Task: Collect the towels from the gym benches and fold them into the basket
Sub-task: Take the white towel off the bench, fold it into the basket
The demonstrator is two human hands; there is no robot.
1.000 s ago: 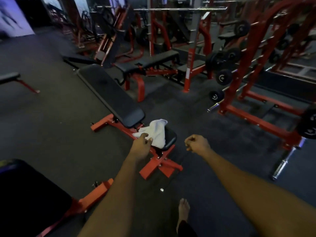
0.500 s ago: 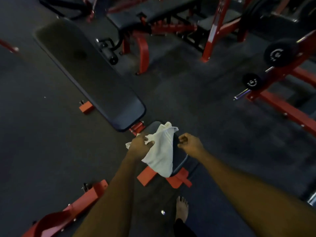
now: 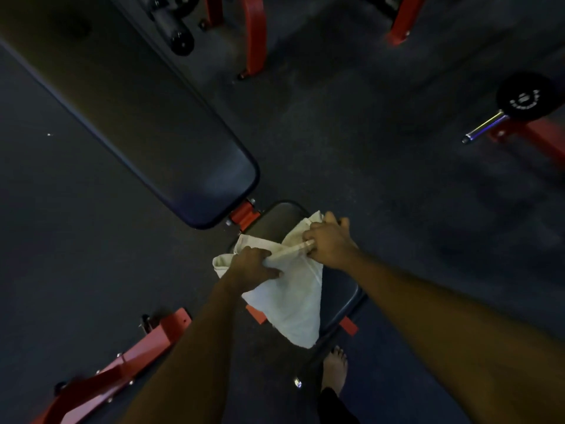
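Observation:
A white towel (image 3: 290, 304) hangs over the small black seat pad (image 3: 339, 296) of a red-framed gym bench. My left hand (image 3: 253, 266) grips the towel's left part, with a bunch of cloth sticking out past its knuckles. My right hand (image 3: 328, 241) pinches the towel's upper edge, which is stretched into a taut fold between the two hands. The towel's lower corner droops past the seat's near edge. No basket is in view.
The bench's long black back pad (image 3: 146, 117) runs up to the left. A red bench foot (image 3: 122, 362) lies lower left. A weight plate on a chrome bar (image 3: 526, 101) sits at right, red frame legs (image 3: 255, 35) at the top. My bare foot (image 3: 334, 368) stands on the dark floor.
I have come closer to the bench and look more steeply down. My right hand, empty before, has taken hold of the towel's upper edge. The towel is lifted and stretched between both hands.

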